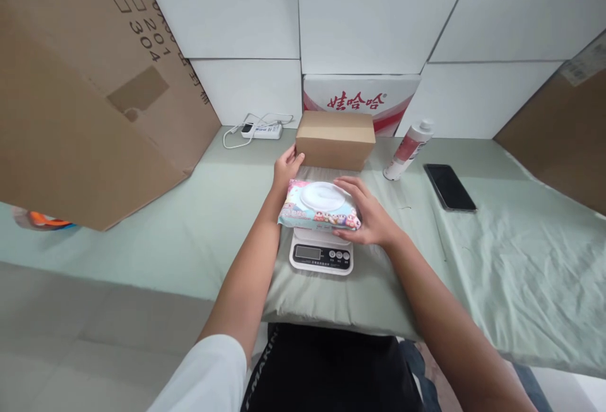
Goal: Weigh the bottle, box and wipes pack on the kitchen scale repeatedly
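A pack of wet wipes [303, 213] with a white oval lid and a pink and light-blue printed wrapper is over the small white kitchen scale [322, 267]. My right hand [372, 213] grips its right end, thumb at the front and fingers over the top. The pack covers the scale's pan, so I cannot tell whether they touch. The scale's display looks blank. Farther back, my left hand [286, 169] has its fingers and thumb at the left front edge of a closed brown cardboard box [334, 147].
Behind the box stands a white and red carton [350, 100]. A white and pink bottle [408, 150] and a dark phone [449, 188] are to the right. A power strip [261, 130] with a cable lies back left. Large cardboard sheets [95, 96] flank the green-covered table [189, 235].
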A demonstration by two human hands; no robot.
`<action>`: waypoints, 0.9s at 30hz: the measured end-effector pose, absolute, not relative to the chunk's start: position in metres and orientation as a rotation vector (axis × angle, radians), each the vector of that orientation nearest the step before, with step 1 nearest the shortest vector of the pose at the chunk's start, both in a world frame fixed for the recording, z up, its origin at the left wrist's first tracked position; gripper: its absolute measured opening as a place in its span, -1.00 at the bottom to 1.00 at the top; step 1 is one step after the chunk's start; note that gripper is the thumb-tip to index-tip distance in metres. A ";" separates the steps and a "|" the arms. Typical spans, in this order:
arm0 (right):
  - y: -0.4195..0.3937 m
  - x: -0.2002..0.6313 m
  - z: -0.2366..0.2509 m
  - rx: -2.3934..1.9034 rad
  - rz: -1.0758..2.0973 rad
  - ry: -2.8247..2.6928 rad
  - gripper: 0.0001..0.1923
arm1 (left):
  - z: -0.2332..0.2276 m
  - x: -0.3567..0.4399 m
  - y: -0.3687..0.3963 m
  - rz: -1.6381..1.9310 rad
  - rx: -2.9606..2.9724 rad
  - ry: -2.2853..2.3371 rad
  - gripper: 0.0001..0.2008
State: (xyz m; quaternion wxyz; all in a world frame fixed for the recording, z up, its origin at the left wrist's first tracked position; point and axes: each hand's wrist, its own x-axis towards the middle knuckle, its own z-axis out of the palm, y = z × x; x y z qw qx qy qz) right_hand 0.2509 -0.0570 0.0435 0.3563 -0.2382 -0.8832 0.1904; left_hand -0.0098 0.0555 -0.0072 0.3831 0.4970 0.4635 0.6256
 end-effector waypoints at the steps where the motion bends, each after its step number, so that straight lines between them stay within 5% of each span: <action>1: -0.057 0.251 0.045 -0.628 0.499 -2.292 0.00 | -0.008 -0.010 0.057 1.598 1.264 1.175 -0.32; 12: -0.057 0.249 0.037 -0.702 0.491 -2.195 -0.13 | -0.009 -0.013 0.056 1.632 1.258 1.192 -0.35; 21: -0.052 0.246 0.024 -0.830 0.712 -1.763 -0.34 | 0.027 -0.023 0.022 2.050 1.348 1.311 -0.63; 27: -0.049 0.242 0.016 -0.912 1.035 -1.359 -0.36 | 0.051 -0.010 -0.028 1.602 1.558 1.356 -0.59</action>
